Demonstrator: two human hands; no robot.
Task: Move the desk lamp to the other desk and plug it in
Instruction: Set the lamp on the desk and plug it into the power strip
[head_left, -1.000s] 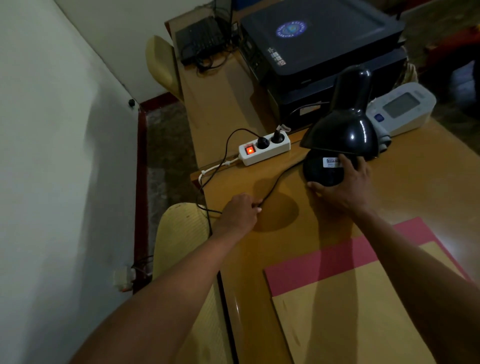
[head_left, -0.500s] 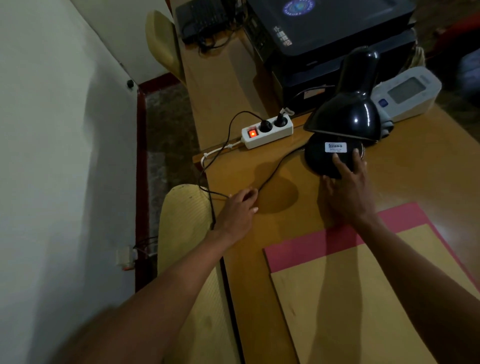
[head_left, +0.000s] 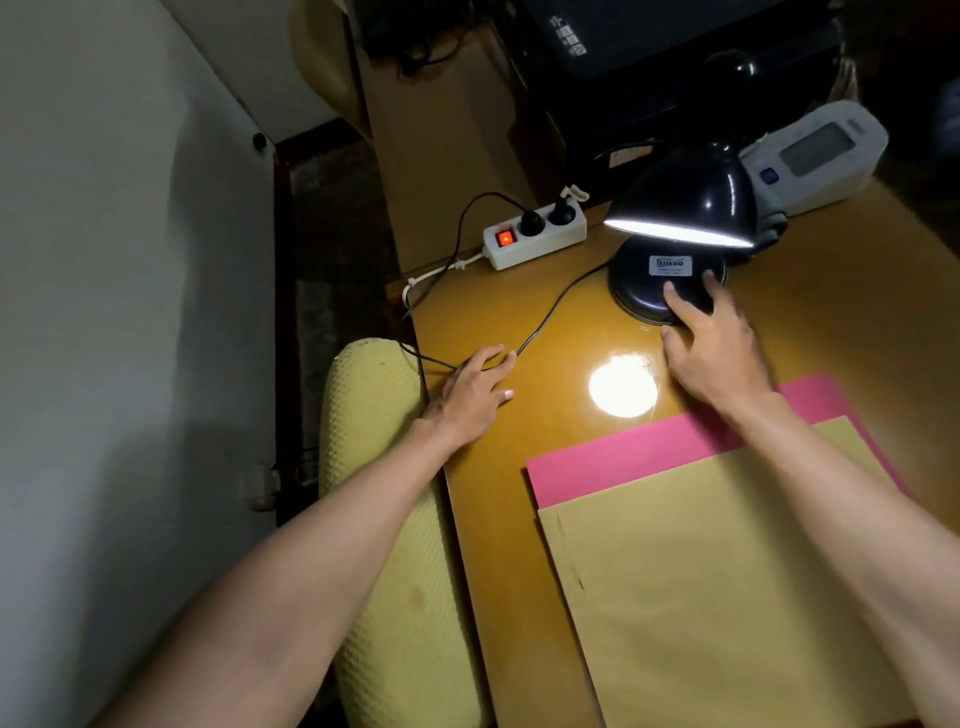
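A black desk lamp (head_left: 691, 192) stands on the wooden desk (head_left: 841, 291), its shade lit and throwing a bright spot on the desk top. My right hand (head_left: 711, 348) lies in front of the round lamp base (head_left: 644, 291), with two fingertips resting on the base. The lamp's black cord (head_left: 550, 317) runs left across the desk. My left hand (head_left: 472, 392) lies flat on the desk with its fingers apart, over the cord. A white power strip (head_left: 535, 234) with a glowing red switch holds two black plugs at the desk's far edge.
A pink sheet (head_left: 623, 462) and a brown envelope (head_left: 737, 577) lie on the desk near me. A white monitor device (head_left: 815, 156) sits behind the lamp, a black printer (head_left: 623, 62) beyond it. A yellow chair (head_left: 384, 519) stands left of the desk, next to the wall.
The lamp has come on and now lights the desk. My right hand's fingers stay on the lamp base. My left hand has opened flat over the cord.
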